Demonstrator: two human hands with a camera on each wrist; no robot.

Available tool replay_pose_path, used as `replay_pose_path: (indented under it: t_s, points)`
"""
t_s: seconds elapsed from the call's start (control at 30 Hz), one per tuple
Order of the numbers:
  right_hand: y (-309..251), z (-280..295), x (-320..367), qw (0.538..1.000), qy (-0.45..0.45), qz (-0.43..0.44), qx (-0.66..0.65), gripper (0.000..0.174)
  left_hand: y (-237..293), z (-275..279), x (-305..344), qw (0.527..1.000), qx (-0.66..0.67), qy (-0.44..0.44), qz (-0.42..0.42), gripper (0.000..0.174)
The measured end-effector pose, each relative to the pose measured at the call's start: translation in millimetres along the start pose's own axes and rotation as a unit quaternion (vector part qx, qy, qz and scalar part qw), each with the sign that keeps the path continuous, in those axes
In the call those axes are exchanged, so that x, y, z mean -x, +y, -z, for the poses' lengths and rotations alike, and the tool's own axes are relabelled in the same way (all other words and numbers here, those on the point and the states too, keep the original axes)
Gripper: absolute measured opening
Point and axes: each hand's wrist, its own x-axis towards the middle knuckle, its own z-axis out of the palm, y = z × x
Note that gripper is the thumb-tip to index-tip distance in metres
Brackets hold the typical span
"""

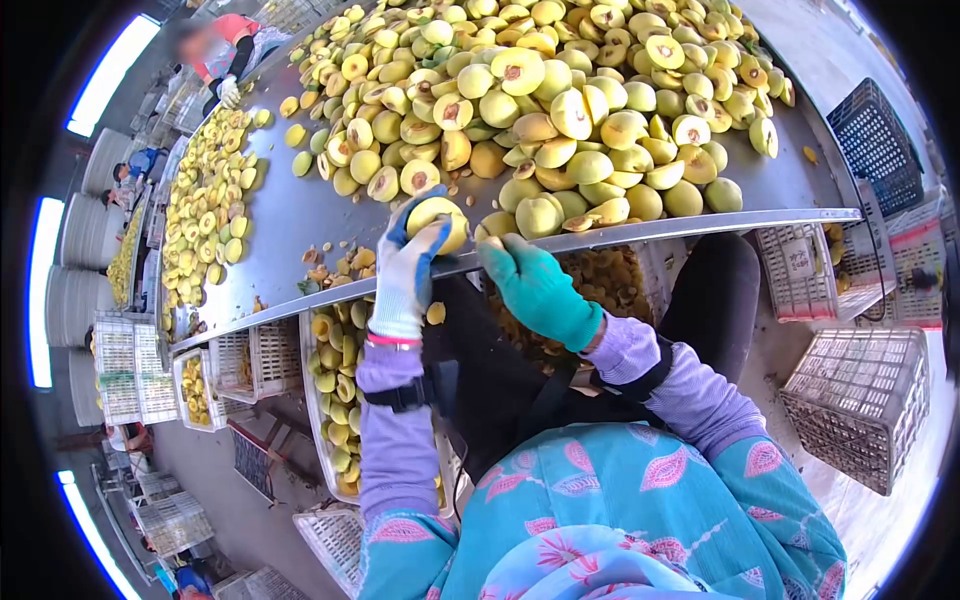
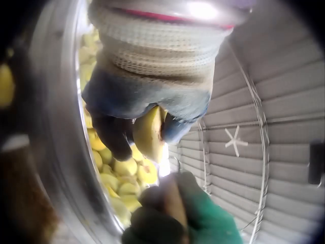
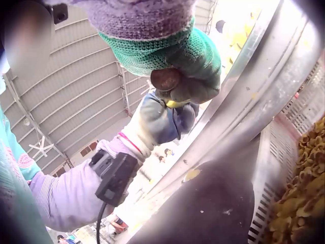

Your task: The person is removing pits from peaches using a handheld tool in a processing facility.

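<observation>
The left hand [image 1: 405, 275], in a white and blue glove, holds a cut yellow-green fruit [image 1: 437, 222] over the metal table's edge. In the left wrist view its fingers and thumb pinch the fruit [image 2: 149, 133] from both sides. Close beside it, the right hand [image 1: 540, 290] wears a green glove and is curled round a tool with a wooden handle [image 2: 174, 201]. The handle's rounded end [image 3: 165, 80] shows in the right wrist view; the tool's tip, near the fruit, is too blurred to make out.
Halved fruit lies heaped on the metal table [image 1: 285, 205], with a smaller heap at the left. Below its raised rim [image 1: 700, 228] stand crates of fruit [image 1: 310, 400] and pieces. A stacked crate [image 1: 860, 390] stands at the right. Another person [image 1: 235, 50] works at the table's far left.
</observation>
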Motion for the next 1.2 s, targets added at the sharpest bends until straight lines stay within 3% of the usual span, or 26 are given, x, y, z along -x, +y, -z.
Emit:
replay_pose_path:
  t_s: [0.03, 0.1, 0.2, 0.33, 0.43, 0.57, 0.63, 0.8, 0.9, 1.0, 1.03, 1.1, 1.17, 1.2]
  points:
    - [-0.1, -6.0, 1.3, 0.999, -0.018, -0.033, -0.007, 0.028, -10.3, 4.5, 5.2, 0.99, -0.089, -0.033, -0.106, 0.028]
    - [-5.7, -13.2, 6.1, 0.997, -0.015, -0.064, -0.033, 0.031, -24.4, 0.9, 13.0, 0.993, 0.097, -0.054, -0.047, 0.035]
    - [-17.6, -3.7, 12.1, 0.997, -0.004, -0.074, -0.02, 0.03, -35.6, -4.5, 19.2, 0.971, -0.15, -0.009, -0.186, 0.031]
    - [-18.8, -12.8, 14.9, 0.998, 0.047, -0.038, -0.004, 0.03, -31.2, -10.4, 28.2, 0.834, -0.436, 0.051, -0.335, 0.034]
    - [-22.3, -17.7, 15.4, 0.998, 0.043, -0.018, 0.037, 0.03, -40.4, -16.7, 29.4, 0.962, -0.145, 0.091, -0.215, 0.039]
    - [-29.2, -23.1, 26.7, 0.995, 0.029, -0.015, 0.099, 0.03, -59.2, -4.4, 26.4, 0.973, -0.1, 0.104, -0.181, 0.045]
    - [-29.2, -21.7, 29.9, 0.993, 0.013, -0.028, 0.113, 0.028, -43.4, -21.6, 31.9, 0.977, -0.007, 0.149, -0.153, 0.025]
    - [-29.0, -13.8, 32.7, 0.989, -0.027, -0.041, 0.14, 0.026, -49.8, -26.9, 29.4, 0.976, 0.036, 0.176, -0.123, 0.027]
    - [-18.8, -19.5, 31.1, 0.999, 0.022, -0.015, 0.046, 0.028, -51.4, -25.6, 26.7, 0.98, 0.021, 0.152, -0.126, 0.025]
    - [-17.1, -26.6, 29.6, 0.993, 0.024, -0.079, -0.085, 0.034, -61.9, -19.5, 23.5, 0.983, -0.019, 0.092, -0.156, 0.026]
    - [-30.7, -18.0, 23.4, 0.973, -0.032, -0.188, -0.132, 0.034, -73.6, -12.1, 17.5, 0.982, -0.049, 0.076, -0.169, 0.028]
    - [-54.6, 5.4, 15.3, 0.882, -0.143, -0.393, -0.219, 0.036, -87.8, -8.1, 9.7, 0.981, -0.058, 0.044, -0.18, 0.03]
    - [-51.1, 19.1, 27.6, 0.788, -0.179, -0.427, -0.406, 0.038, -93.2, -9.0, 12.2, 0.984, -0.019, 0.031, -0.175, 0.028]
    - [-50.1, 10.9, 29.5, 0.721, -0.228, -0.438, -0.486, 0.039, -92.4, 13.5, 15.5, 0.919, -0.303, 0.034, -0.249, 0.028]
